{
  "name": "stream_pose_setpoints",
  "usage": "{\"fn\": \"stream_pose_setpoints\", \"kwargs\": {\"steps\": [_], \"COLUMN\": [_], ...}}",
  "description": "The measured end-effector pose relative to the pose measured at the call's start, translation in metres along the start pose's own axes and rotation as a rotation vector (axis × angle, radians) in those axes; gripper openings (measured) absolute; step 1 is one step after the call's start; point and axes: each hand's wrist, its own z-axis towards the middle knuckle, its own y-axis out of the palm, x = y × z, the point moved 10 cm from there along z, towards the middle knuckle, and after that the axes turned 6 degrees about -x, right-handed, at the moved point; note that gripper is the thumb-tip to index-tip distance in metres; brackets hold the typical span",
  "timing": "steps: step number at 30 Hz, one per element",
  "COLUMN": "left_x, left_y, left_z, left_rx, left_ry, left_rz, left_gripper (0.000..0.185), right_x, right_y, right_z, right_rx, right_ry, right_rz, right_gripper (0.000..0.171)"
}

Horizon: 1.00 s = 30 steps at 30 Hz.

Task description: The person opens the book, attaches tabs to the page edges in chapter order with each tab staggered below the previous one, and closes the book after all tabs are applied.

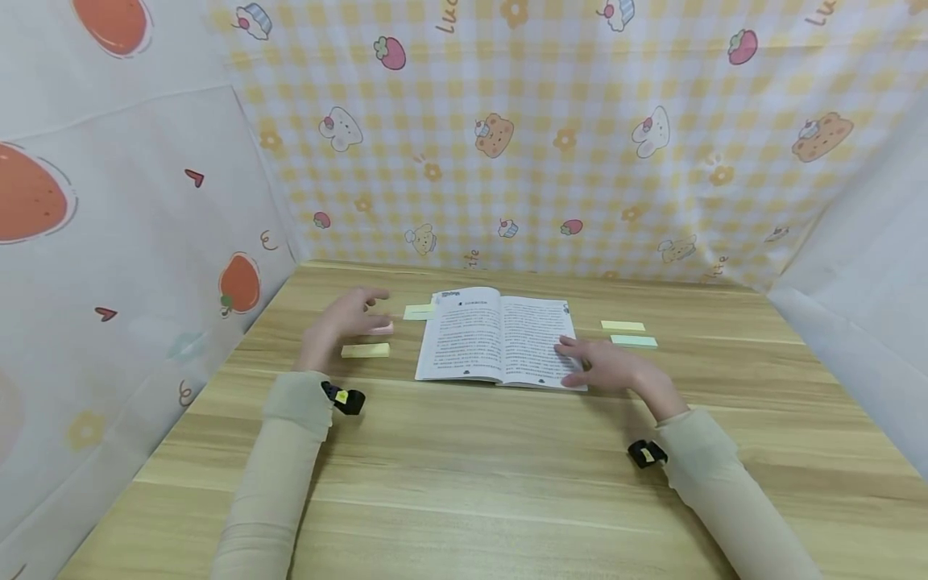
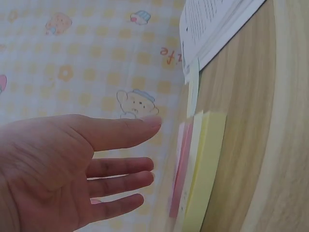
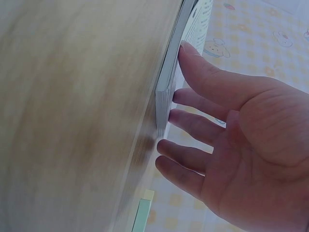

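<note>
Right hand (image 1: 612, 366), centre-right of the head view: fingers straight and spread, lying flat on the lower right corner of the open book (image 1: 500, 334). I read it as open, pressing, not gripping. Right wrist view confirms: fingertips (image 3: 190, 96) touch the page edge and the stacked leaves at the book's (image 3: 181, 58) side; nothing is pinched.

Left hand (image 1: 341, 322), centre-left of the head view: fingers extended and relaxed, hovering over the sticky pads to the left of the book. It holds nothing. Left wrist view shows the palm (image 2: 53, 169) open at lower left, fingers straight, apart from the pads.

Under that hand: a pink sticky pad (image 1: 380, 328), partly hidden by the fingers, and a yellow sticky pad (image 1: 366, 350) just in front of it. In the left wrist view the two sit side by side at lower centre, pink (image 2: 179, 169), yellow (image 2: 205, 169).

A pale green note (image 1: 419, 312) lies touching the book's upper left edge.

Right of the book, well apart from the left group: a yellow pad (image 1: 622, 325) and a green pad (image 1: 634, 341) just beside it. A green strip shows at the bottom of the right wrist view (image 3: 141, 217).

Everything rests on the wooden table (image 1: 464, 483). Checked cartoon backdrop (image 1: 580, 137) fills the upper frame. No containers that I can make out.
</note>
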Motion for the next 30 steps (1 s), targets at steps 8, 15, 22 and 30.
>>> {"fn": "stream_pose_setpoints", "kwargs": {"steps": [8, 15, 22, 30], "left_x": [-0.029, -0.044, -0.049, -0.049], "left_y": [0.000, -0.001, -0.002, -0.004], "left_z": [-0.001, -0.005, -0.008, -0.008], "left_rx": [-0.034, -0.033, -0.005, 0.003], "left_ry": [-0.051, -0.092, -0.067, -0.041], "left_rz": [0.016, 0.004, -0.007, -0.027], "left_gripper": [0.060, 0.048, 0.024, 0.017], "right_x": [0.001, -0.001, -0.001, -0.002], "right_y": [-0.001, -0.001, 0.001, 0.001], "right_z": [-0.002, -0.003, -0.003, -0.004], "right_rx": [-0.001, -0.003, -0.019, -0.011], "right_ry": [-0.004, -0.005, -0.007, -0.024], "right_rz": [0.010, 0.017, 0.038, 0.042], "right_gripper": [0.068, 0.067, 0.068, 0.068]}}
